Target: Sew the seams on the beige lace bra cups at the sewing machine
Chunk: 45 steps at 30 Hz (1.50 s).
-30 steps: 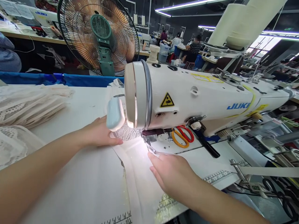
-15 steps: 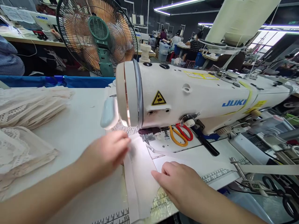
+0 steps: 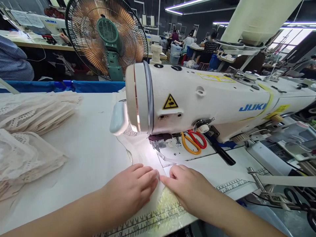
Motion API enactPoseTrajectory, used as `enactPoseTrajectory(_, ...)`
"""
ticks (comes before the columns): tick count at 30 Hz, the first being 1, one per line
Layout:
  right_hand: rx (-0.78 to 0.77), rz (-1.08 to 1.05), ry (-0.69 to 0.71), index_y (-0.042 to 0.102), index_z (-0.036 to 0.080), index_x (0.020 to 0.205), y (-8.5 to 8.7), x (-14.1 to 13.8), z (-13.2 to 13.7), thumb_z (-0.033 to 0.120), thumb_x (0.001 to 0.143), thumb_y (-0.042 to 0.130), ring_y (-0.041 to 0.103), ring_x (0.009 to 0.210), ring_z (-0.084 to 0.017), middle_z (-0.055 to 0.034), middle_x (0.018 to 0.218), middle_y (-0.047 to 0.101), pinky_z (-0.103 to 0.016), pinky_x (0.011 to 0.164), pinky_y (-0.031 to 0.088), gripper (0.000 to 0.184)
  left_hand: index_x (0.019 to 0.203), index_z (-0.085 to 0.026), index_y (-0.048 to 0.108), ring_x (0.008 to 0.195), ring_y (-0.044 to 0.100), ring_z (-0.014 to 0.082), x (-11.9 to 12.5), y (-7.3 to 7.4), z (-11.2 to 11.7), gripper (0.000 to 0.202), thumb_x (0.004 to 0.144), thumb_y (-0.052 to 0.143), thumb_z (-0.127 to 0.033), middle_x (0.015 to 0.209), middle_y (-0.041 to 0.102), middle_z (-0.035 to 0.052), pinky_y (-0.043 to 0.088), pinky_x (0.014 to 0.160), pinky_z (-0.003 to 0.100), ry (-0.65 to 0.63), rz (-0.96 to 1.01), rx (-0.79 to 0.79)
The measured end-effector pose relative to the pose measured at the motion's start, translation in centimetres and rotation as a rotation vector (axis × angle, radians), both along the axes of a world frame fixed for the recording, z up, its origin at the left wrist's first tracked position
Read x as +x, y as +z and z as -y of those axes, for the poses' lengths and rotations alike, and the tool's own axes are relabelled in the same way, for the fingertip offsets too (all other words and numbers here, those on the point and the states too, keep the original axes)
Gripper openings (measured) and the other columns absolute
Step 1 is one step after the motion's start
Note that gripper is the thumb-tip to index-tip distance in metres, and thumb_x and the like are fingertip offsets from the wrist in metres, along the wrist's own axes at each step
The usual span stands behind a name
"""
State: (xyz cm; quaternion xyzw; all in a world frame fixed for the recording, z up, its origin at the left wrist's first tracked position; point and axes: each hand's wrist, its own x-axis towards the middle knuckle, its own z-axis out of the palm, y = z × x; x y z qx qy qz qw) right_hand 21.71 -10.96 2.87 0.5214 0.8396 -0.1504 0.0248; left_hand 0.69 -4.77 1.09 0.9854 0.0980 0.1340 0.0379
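Observation:
A pale, thin piece of fabric (image 3: 142, 150) lies under the head of the white sewing machine (image 3: 177, 98), with its lace part behind the needle area. My left hand (image 3: 132, 189) rests on the near end, fingers bent together and gripping the fabric's right edge. Thumb to fingertips, my right hand (image 3: 191, 189) is closed at that same edge, almost touching the left fingertips. The fabric between the fingers is mostly hidden. A metal folder guide (image 3: 164, 157) sits just beyond my hands, by the presser foot.
Stacked lace pieces (image 3: 27, 148) lie on the left of the table. Orange-and-red-handled scissors (image 3: 194, 143) rest on the machine bed. A printed ruler (image 3: 160, 219) runs along the front edge. Behind stands a large fan (image 3: 108, 36); a white band (image 3: 286, 180) stretches at right.
My left hand has come down and toward me, from beside the needle area to the fabric's near end next to my right hand. The right hand stays nearly in place.

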Motion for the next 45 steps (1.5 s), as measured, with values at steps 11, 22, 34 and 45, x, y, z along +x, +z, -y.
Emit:
enactPoseTrajectory(11,0.008,0.113,0.028,0.054,0.027,0.124,0.3,-0.5,-2.5,0.015,0.084,0.048,0.051,0.065,-0.016,-0.0035,0.079,0.058,-0.026,0.051,0.026,0.042,0.103,-0.016,0.064,0.092,0.059,0.0205,-0.9,-0.3,-2.3,0.033,0.094,0.032,-0.01,0.105,0.069,0.0055,0.04,0.095,0.043,-0.005,0.032,0.19)
enactPoseTrajectory(22,-0.221,0.378,-0.011,0.025,0.025,0.147,2.7,-2.6,-4.7,0.011,0.08,0.053,0.058,0.054,-0.019,-0.0045,0.069,0.066,-0.025,0.044,0.031,0.073,0.108,-0.025,0.064,0.104,0.057,0.0197,-1.7,-0.8,-4.7,0.03,0.093,0.04,-0.014,0.11,0.067,0.0035,0.023,0.11,0.046,0.001,-0.009,0.122)
enactPoseTrajectory(34,-0.277,0.522,-0.076,0.013,0.019,0.149,2.2,-4.8,-5.8,0.008,0.064,0.068,0.059,0.05,-0.02,-0.0077,0.067,0.07,-0.027,0.044,0.038,0.102,0.111,-0.025,0.062,0.101,0.058,0.0221,-1.9,-0.8,-7.6,0.044,0.091,0.028,-0.005,0.113,0.067,0.0035,0.032,0.102,0.048,-0.01,-0.054,0.213)
enactPoseTrajectory(45,-0.247,0.342,-0.141,0.022,0.013,0.147,0.8,-4.4,-4.0,0.015,0.068,0.066,0.065,0.075,-0.025,-0.0159,0.091,0.069,-0.031,0.056,0.049,0.091,0.119,-0.028,0.059,0.105,0.059,0.0208,-2.5,-1.5,-10.3,0.042,0.09,0.037,-0.007,0.12,0.064,0.0053,0.04,0.1,0.04,0.039,-0.092,0.142)
